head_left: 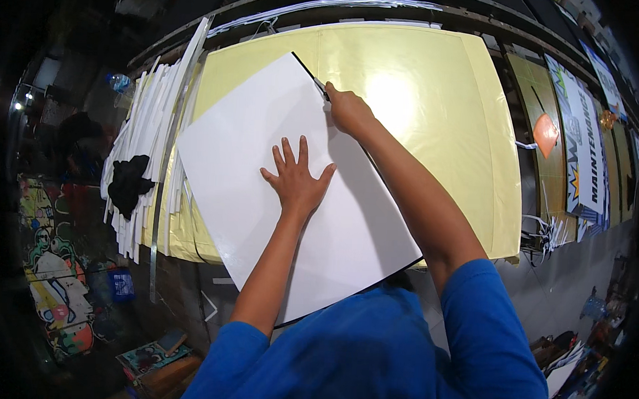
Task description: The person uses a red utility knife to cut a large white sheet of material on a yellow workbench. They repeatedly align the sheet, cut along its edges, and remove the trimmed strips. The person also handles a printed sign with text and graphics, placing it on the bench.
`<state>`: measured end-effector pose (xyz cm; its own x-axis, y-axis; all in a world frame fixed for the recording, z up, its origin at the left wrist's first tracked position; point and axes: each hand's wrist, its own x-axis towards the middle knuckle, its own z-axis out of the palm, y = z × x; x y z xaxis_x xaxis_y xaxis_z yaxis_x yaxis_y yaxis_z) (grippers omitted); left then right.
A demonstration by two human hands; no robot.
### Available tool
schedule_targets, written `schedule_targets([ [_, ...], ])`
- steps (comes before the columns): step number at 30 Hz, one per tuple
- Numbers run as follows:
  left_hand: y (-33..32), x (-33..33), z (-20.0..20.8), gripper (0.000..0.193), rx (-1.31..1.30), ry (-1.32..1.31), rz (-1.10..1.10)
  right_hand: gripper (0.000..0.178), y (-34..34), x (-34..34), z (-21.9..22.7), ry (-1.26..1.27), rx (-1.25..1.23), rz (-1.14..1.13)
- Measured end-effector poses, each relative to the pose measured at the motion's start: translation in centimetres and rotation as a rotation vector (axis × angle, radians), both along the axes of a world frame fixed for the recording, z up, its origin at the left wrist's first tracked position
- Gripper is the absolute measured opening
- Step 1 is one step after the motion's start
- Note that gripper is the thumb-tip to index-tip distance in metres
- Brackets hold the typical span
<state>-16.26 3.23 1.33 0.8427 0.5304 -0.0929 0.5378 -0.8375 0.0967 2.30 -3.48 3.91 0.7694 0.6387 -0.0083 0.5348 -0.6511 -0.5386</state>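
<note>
A large white sheet or board point(239, 160) lies aslant across a table, with a dark edge along its right and near sides. My left hand point(297, 183) presses flat on the middle of it, fingers spread. At the far part of the board's right edge, my right hand point(350, 114) is closed around what looks like a utility knife point(321, 87). Its thin end points to the far left along the dark edge. Most of its handle is hidden in the fist.
Shiny yellow sheeting point(438, 98) covers the table. On the left lie many white strips point(148, 113), a black cloth point(129, 184) and a long metal straightedge point(166, 182). Printed sign boards point(586, 140) and an orange piece point(545, 134) stand at the right.
</note>
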Motion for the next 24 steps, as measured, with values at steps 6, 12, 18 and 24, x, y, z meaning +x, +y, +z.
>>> schedule_targets([
  [6, -0.1, -0.1, -0.4, 0.091, -0.008, -0.027, -0.001, 0.026, -0.2, 0.4, -1.2, -0.016, -0.023, 0.039],
  [12, 0.1, -0.1, -0.6, 0.092, 0.02, -0.034, -0.003, 0.03, -0.5, -0.5, -0.1, 0.018, -0.063, 0.037],
  [18, 0.0, 0.1, -0.8, 0.091, 0.039, -0.024, -0.004, 0.053, -3.7, -2.7, 1.1, 0.038, -0.132, 0.07],
  [24, 0.2, 0.0, -1.5, 0.092, 0.063, -0.072, 0.007, 0.062, -11.6, -9.5, 1.7, 0.072, -0.157, 0.054],
])
